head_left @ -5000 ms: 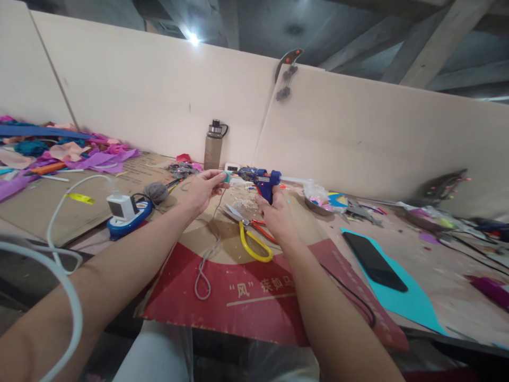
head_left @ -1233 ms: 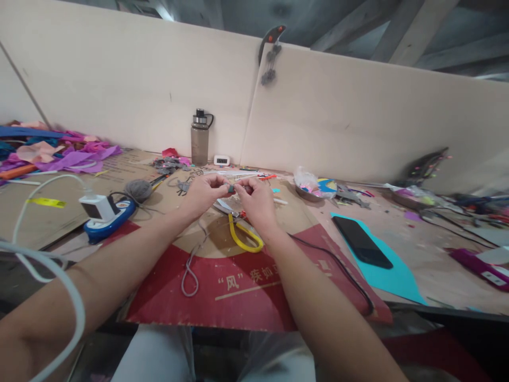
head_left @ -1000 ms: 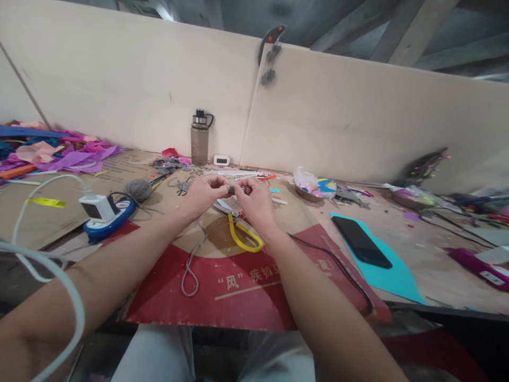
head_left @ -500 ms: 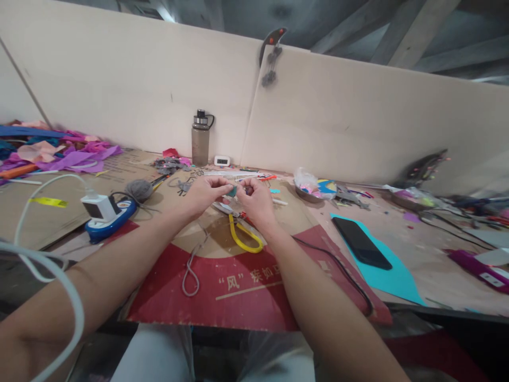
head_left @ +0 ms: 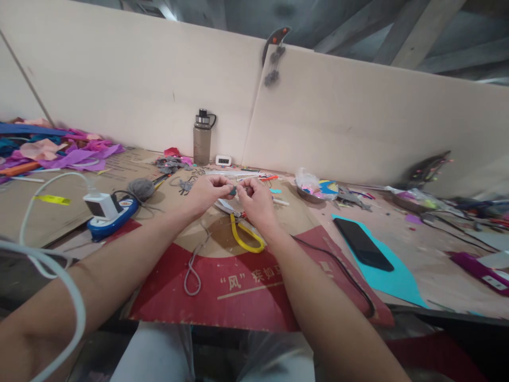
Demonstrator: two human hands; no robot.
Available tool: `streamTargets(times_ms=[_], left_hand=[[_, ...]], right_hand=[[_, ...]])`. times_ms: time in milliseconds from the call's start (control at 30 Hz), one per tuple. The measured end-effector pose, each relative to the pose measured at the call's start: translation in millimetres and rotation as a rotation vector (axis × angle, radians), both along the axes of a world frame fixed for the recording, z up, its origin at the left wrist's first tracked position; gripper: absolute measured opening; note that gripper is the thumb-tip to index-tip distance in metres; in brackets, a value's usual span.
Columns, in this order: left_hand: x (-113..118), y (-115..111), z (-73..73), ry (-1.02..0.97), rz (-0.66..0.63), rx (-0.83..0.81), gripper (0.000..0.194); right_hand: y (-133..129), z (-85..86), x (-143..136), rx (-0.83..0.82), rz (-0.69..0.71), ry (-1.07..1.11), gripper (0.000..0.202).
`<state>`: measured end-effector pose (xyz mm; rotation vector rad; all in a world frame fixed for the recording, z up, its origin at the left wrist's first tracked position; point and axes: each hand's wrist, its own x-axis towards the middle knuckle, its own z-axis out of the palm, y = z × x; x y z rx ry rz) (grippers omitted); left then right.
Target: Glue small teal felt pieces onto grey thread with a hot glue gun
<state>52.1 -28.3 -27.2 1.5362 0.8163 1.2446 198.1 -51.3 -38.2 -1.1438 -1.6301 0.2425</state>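
Close together above the cardboard, both my hands are pinched. My left hand (head_left: 210, 193) grips a small dark teal piece (head_left: 233, 190) between thumb and fingertips; its kind is too small to tell. My right hand (head_left: 256, 200) is closed right beside that piece, and whatever its fingertips hold is hidden. Beneath the hands lie yellow-handled scissors (head_left: 247, 241), their upper part partly covered by my right hand. A grey cord (head_left: 192, 273) ends in a loop on the red printed cardboard (head_left: 170, 297) left of the scissors.
A grey yarn ball (head_left: 140, 188) sits beside a blue power strip (head_left: 112, 218) with a white charger. A bottle (head_left: 202, 140) stands at the back. To the right lie a black phone (head_left: 362, 244) on turquoise sheet and a bowl (head_left: 310, 195) of scraps. A dark cable (head_left: 338, 260) crosses the cardboard.
The whole view has shifted slightly. My hands keep their pinched pose, and the teal piece now shows less between the fingertips.
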Motion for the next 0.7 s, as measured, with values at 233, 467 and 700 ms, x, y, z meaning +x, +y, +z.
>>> streamTargets(times_ms=[233, 467, 700], left_hand=[[-0.9, -2.9, 3.4, 0.011, 0.038, 0.035, 0.009], [-0.9, 0.2, 0.7, 0.011, 0.040, 0.075, 0.009], [-4.7, -5.0, 6.4, 0.329, 0.205, 0.313, 0.013]], right_hand=[[-2.1, 0.7, 1.3, 0.017, 0.048, 0.064, 0.012], [-4.7, 3.6, 1.1, 0.025, 0.043, 0.045, 0.014], [-5.7, 3.4, 1.9, 0.085, 0.015, -0.026, 0.021]])
